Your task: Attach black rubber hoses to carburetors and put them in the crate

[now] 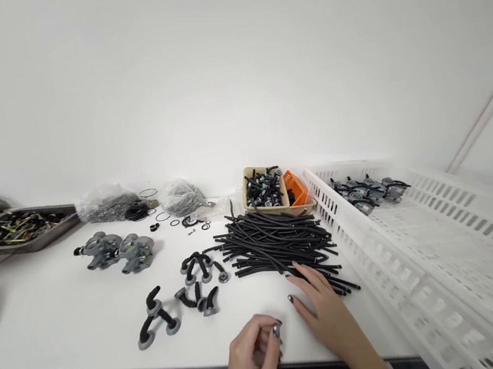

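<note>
My right hand (pixel 323 308) reaches over the near edge of a pile of black rubber tubes (pixel 275 237), its fingers spread and the fingertips at the tubes. Left of it, my left hand (pixel 255 355) is closed above the table's front edge, thumb and fingers pinched together; whatever they hold, if anything, is hidden. Left of the tubes lie several short black elbow tubes with grey round caps (pixel 198 268). Nearer the front are more such capped pieces (pixel 200 301), and a leaning cluster of them (pixel 155 318).
On the right stands a large white perforated crate (pixel 414 269) with grey metal assemblies (pixel 367 192). Behind the tubes are a yellow bin (pixel 244 194) and an orange basket (pixel 298 191). Leftward are two metal carburetor-like bodies (pixel 118 251), plastic bags (pixel 109 203) and a metal tray (pixel 46 237).
</note>
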`<state>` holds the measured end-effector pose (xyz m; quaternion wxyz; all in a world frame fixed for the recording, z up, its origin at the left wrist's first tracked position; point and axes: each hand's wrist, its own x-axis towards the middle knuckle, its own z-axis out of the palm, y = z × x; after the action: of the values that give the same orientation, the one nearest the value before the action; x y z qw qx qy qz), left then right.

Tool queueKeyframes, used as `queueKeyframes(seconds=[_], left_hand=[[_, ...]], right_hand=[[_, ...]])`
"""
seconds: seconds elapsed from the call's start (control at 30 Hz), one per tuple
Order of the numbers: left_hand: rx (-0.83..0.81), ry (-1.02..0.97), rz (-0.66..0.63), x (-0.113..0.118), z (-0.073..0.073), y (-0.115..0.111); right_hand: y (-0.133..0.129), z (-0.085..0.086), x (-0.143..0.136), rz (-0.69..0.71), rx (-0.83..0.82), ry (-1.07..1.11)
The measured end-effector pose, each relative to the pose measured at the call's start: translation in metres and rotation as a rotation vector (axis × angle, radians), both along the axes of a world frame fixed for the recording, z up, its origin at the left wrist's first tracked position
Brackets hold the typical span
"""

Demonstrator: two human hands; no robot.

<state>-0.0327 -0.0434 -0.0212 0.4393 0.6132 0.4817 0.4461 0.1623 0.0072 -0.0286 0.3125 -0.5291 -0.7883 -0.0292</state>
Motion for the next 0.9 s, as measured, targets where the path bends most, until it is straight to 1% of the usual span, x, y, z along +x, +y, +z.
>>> queueKeyframes(seconds=[0.17, 0.37, 0.5, 0.7, 0.8, 0.9], left_hand=[[0.012, 0.084, 0.023, 0.000, 0.001, 0.004], [-0.034, 0.095, 0.015, -0.001, 0.005, 0.006], [-0.037, 0.107, 0.009, -0.002, 0.006, 0.005], [-0.044, 0.113, 0.025, -0.001, 0.012, 0.002], [-0.029, 0.091, 0.026, -0.001, 0.013, 0.002], [-0.023, 0.081, 0.017, -0.001, 0.012, 0.002]], right_hand=[[0.001, 0.001, -0.001, 0.018, 0.008, 0.029], [-0.001, 0.005, -0.001, 0.033, -0.035, 0.002], [-0.002, 0.008, -0.002, 0.039, -0.046, -0.003], [-0.002, 0.003, 0.000, 0.033, -0.027, 0.041], [-0.002, 0.002, 0.001, 0.051, 0.039, 0.066], [-0.002, 0.007, 0.000, 0.082, 0.176, 0.168]])
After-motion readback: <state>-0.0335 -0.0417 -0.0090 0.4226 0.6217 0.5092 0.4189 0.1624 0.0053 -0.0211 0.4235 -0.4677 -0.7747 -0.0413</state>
